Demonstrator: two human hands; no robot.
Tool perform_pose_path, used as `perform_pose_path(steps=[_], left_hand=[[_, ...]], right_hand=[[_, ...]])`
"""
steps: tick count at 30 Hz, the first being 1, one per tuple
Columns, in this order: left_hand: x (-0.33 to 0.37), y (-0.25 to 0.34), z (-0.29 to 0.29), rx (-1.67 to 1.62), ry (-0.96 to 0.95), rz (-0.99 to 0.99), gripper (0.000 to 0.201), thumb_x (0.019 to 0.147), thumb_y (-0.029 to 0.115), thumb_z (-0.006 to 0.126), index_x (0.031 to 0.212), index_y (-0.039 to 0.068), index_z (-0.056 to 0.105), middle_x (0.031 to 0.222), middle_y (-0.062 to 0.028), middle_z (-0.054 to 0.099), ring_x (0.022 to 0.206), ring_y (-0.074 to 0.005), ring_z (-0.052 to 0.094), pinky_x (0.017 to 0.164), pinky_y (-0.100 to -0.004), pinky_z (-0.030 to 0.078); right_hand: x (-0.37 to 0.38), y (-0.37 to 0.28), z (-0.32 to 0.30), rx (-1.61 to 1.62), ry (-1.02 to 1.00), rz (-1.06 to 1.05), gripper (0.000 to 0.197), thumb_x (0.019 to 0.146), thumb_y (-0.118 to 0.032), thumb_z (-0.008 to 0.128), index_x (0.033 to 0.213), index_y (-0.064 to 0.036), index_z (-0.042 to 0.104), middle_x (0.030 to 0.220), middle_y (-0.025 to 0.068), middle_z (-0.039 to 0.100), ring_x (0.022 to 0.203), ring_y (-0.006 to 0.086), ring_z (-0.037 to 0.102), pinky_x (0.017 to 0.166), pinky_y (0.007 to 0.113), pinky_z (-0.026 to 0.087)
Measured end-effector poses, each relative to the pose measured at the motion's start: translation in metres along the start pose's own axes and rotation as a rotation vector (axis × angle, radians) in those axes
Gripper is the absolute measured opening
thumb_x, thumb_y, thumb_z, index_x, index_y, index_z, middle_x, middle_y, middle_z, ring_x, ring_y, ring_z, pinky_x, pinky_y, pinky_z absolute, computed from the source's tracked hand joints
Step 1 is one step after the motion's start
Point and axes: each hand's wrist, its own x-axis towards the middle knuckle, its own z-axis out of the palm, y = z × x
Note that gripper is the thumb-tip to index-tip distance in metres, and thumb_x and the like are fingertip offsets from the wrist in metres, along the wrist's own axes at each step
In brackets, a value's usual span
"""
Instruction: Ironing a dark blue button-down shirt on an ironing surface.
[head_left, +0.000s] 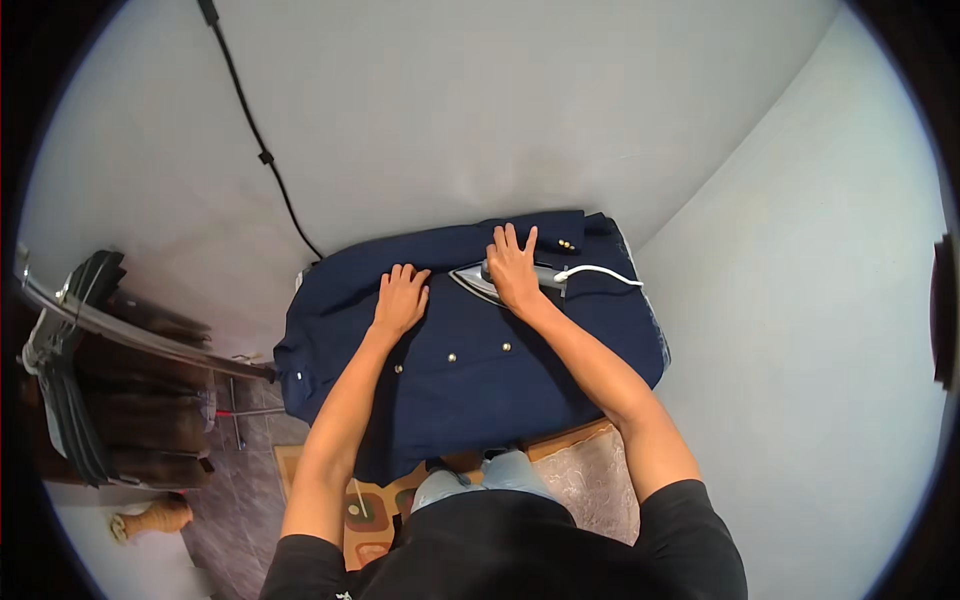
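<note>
A dark navy jacket (pixel 435 315) with gold buttons lies spread over a board in front of me, its sleeve running along the far side. My left hand (pixel 402 298) rests flat on the cloth beside the sleeve, fingers stretched out. At the middle right, my right hand (pixel 513 268) is over the handle of a clothes iron (pixel 478 283) and holds it. The iron's pointed end faces left, towards my left hand. Its handle and part of its body are hidden under my palm and fingers. A white cord (pixel 605 271) leaves the iron's rear and runs right.
Grey walls (pixel 400 120) stand close behind and to the right. A black cable (pixel 245 105) hangs down to the board's far left. Dark garments on hangers (pixel 75 400) hang from a curved metal rail (pixel 150 335) at left. A patterned mat (pixel 370 510) lies below.
</note>
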Motion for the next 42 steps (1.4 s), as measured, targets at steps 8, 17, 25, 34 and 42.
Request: perform_pose_path(steps=[8,17,25,34,42], left_hand=[[0.05,-0.003,0.037,0.318,0.112,-0.276,0.047,0.098,0.034,0.06,0.137,0.007,0.058,0.117,-0.0119,0.058,0.11,-0.0318,0.054,0.09,-0.0515,0.044],[0.043,-0.007,0.04,0.242,0.091,-0.324,0.049,0.097,0.032,0.063,0.141,0.01,0.055,0.121,-0.0109,0.058,0.112,-0.0324,0.052,0.095,-0.0498,0.043],[-0.099,0.024,-0.088,-0.093,0.5,-0.476,0.029,0.094,0.012,0.063,0.121,0.009,0.071,0.133,-0.0119,0.063,0.13,-0.0344,0.051,0.111,-0.044,0.04],[-0.298,0.049,-0.084,0.299,0.501,-0.928,0.058,0.093,0.038,0.069,0.14,0.009,0.052,0.149,-0.0133,0.046,0.148,-0.0356,0.03,0.122,-0.0659,0.004],[-0.322,0.046,-0.075,0.002,0.376,-1.181,0.042,0.086,0.045,0.078,0.106,0.009,0.071,0.123,-0.0094,0.06,0.124,-0.0345,0.047,0.106,-0.0539,0.03]], right_hand=[[-0.023,0.131,0.023,-0.197,0.046,0.203,0.024,0.087,-0.013,0.062,0.107,-0.0045,0.072,0.132,0.0173,0.059,0.138,0.034,0.045,0.114,0.074,0.025],[-0.048,0.178,0.031,0.17,-0.044,0.353,0.067,0.066,-0.001,0.071,0.132,-0.009,0.06,0.15,0.0178,0.044,0.143,0.037,0.039,0.114,0.065,0.032],[-0.047,0.178,-0.028,0.483,0.071,0.166,0.06,0.062,0.013,0.068,0.118,-0.0085,0.072,0.148,0.0195,0.052,0.136,0.0419,0.048,0.113,0.048,0.041],[-0.121,0.014,-0.12,0.406,-0.208,-0.162,0.078,0.046,-0.001,0.088,0.121,-0.0141,0.071,0.156,0.0132,0.043,0.15,0.036,0.033,0.123,0.064,0.019],[-0.145,-0.115,-0.115,0.394,-0.202,-0.138,0.063,0.058,-0.002,0.087,0.119,-0.0112,0.071,0.153,0.0189,0.042,0.149,0.0382,0.032,0.122,0.059,0.023]])
